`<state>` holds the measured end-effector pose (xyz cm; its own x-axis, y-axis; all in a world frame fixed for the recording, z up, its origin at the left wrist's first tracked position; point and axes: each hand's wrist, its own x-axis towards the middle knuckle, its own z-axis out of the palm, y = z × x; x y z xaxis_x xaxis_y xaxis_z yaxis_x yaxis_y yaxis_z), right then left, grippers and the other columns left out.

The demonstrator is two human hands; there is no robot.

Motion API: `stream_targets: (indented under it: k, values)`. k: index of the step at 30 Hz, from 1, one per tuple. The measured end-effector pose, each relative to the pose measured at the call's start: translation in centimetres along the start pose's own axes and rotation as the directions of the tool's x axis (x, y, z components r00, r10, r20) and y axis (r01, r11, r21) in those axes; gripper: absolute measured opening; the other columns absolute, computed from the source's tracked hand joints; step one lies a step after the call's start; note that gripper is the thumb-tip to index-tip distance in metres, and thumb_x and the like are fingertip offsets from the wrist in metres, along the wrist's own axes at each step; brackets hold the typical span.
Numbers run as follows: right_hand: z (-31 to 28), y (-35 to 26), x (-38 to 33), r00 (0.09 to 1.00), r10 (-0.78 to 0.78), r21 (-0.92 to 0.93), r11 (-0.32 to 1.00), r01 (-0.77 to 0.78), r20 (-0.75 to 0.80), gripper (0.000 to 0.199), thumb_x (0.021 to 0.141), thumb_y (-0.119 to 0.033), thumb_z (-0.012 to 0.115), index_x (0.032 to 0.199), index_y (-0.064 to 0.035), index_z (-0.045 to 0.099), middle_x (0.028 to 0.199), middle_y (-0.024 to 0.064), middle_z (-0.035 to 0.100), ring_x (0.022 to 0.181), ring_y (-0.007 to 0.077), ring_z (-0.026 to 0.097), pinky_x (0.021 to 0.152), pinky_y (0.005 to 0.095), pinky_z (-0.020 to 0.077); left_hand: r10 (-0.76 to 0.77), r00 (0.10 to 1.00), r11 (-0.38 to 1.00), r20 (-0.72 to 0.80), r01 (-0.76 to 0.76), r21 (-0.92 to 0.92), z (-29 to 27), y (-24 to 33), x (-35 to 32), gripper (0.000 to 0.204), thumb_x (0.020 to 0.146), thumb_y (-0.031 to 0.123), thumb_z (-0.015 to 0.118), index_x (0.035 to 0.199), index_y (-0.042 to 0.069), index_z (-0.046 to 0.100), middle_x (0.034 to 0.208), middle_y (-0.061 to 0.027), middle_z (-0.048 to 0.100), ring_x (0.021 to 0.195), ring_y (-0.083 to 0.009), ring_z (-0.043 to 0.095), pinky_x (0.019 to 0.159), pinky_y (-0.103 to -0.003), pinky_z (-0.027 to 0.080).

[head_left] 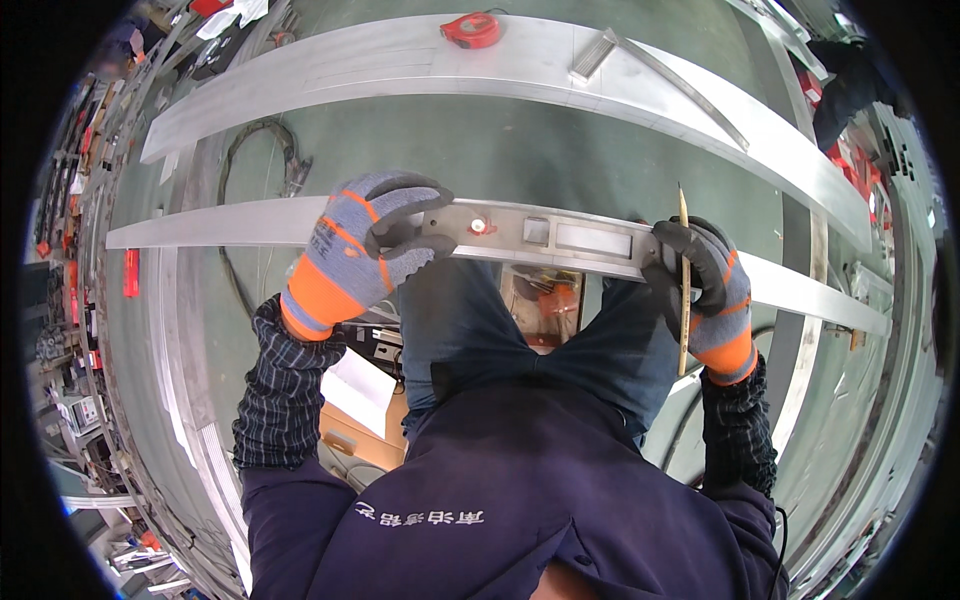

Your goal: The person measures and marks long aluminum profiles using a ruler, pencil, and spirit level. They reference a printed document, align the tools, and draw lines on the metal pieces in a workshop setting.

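A short silver spirit level (508, 232), with cut-out windows and a small red-and-white round fitting, lies along a long pale metal bar (215, 226) in front of me. My left hand (372, 235), in a grey and orange glove with dark fingers, is closed on the level's left end. At its right end my right hand (705, 280), gloved alike, grips the level. A thin pencil (685, 290) is also held in that hand, standing nearly upright across the fingers with its tip pointing away from me. The right fingertips are partly hidden.
Beyond lies a wide metal beam (370, 60) carrying a red tape measure (471, 30) and a metal try square (680, 92). A dark cable (228, 270) loops at the left. Below stands a cardboard box (350, 430) with white paper. A person's dark-clothed leg (850, 95) shows far right.
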<state>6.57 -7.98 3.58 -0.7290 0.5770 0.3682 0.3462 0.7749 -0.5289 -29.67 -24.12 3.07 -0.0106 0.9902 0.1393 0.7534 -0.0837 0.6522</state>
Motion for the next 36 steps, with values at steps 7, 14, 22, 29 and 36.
stream_targets:
  k: [7, 14, 22, 29, 36]
  values:
    - [0.4, 0.2, 0.1, 0.997, -0.031, 0.014, 0.999, 0.032, -0.065, 0.042, 0.077, -0.006, 0.084, 0.118, -0.0057, 0.072, 0.106, 0.0155, 0.074, 0.102, 0.0393, 0.068, 0.091, 0.0455, 0.0546, 0.040, 0.997, 0.996, -0.070, -0.035, 0.079, -0.2, 0.8, 0.0, 0.052, 0.076, 0.011, 0.087, 0.126, 0.011, 0.073, 0.130, -0.0113, 0.068, 0.118, -0.0333, 0.064, 0.099, -0.043, 0.055]
    - [0.3, 0.4, 0.2, 0.999, -0.023, 0.020, 1.000, 0.024, -0.040, 0.041, 0.076, -0.006, 0.085, 0.115, -0.0067, 0.072, 0.103, 0.0145, 0.074, 0.101, 0.0382, 0.068, 0.090, 0.0452, 0.0552, 0.008, 0.996, 1.000, -0.094, -0.009, -0.008, 0.1, 1.0, 0.1, 0.053, 0.074, 0.011, 0.087, 0.126, 0.012, 0.074, 0.127, -0.0114, 0.069, 0.113, -0.0344, 0.064, 0.097, -0.043, 0.056]
    - [0.2, 0.2, 0.0, 1.000, 0.005, -0.013, 1.000, -0.005, -0.016, 0.041, 0.078, -0.005, 0.084, 0.117, -0.0069, 0.072, 0.106, 0.0147, 0.074, 0.104, 0.0379, 0.069, 0.092, 0.0452, 0.0554, 0.004, 0.996, 1.000, -0.088, -0.006, -0.022, 0.4, 0.3, 0.0, 0.053, 0.074, 0.009, 0.087, 0.125, 0.010, 0.073, 0.126, -0.0112, 0.070, 0.111, -0.0335, 0.065, 0.094, -0.043, 0.057]
    - [0.4, 0.5, 0.1, 0.999, -0.012, -0.015, 1.000, 0.011, -0.030, 0.041, 0.077, -0.008, 0.085, 0.116, -0.0070, 0.073, 0.103, 0.0154, 0.073, 0.101, 0.0389, 0.068, 0.090, 0.0459, 0.0555, 0.035, 0.995, 0.999, -0.095, -0.034, 0.012, 0.3, 0.0, -0.1, 0.054, 0.074, 0.009, 0.088, 0.126, 0.009, 0.073, 0.127, -0.0120, 0.069, 0.114, -0.0332, 0.064, 0.096, -0.043, 0.056]
    - [0.0, 0.5, 0.0, 1.000, 0.015, 0.001, 1.000, -0.015, 0.016, 0.042, 0.079, 0.000, 0.084, 0.119, -0.0057, 0.072, 0.109, 0.0158, 0.074, 0.107, 0.0371, 0.070, 0.093, 0.0446, 0.0560, 0.033, 0.995, 0.999, -0.097, -0.033, -0.003, 0.4, 0.0, -0.2, 0.055, 0.075, 0.010, 0.089, 0.127, 0.009, 0.072, 0.127, -0.0123, 0.067, 0.111, -0.0335, 0.064, 0.094, -0.043, 0.057]
